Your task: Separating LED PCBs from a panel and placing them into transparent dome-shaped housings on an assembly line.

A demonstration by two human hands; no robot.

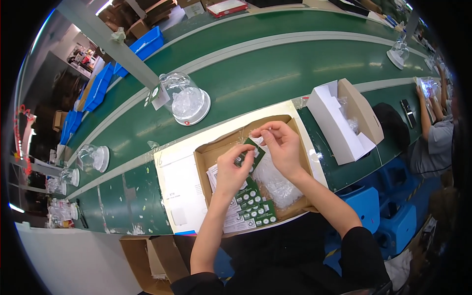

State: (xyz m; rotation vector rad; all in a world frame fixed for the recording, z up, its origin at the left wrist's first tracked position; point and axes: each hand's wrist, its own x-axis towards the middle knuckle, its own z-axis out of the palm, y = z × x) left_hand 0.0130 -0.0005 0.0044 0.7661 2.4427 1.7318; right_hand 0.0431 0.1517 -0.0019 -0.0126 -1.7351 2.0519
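Above an open shallow cardboard box (pixel 200 169), my left hand (pixel 233 169) pinches a dark green printed card (pixel 258 156). Close beside it on the right, my right hand (pixel 283 147) has thumb and forefinger pressed together near the card's upper end. What that pinch holds is too fine to make out; it may be a thin clear strand. Inside the box, several green and white cards (pixel 255 212) lie in a loose pile below my left hand. A bundle of clear plastic strands or film (pixel 282 189) fills the box's right side.
Under the box lies a white carton sheet (pixel 172 189). A clear dome on a white base (pixel 189 105), with a card hanging from it, stands on the green conveyor (pixel 246 78). An open white box (pixel 334 123) stands right. Another person (pixel 437 142) works at far right, near blue stools (pixel 398 223).
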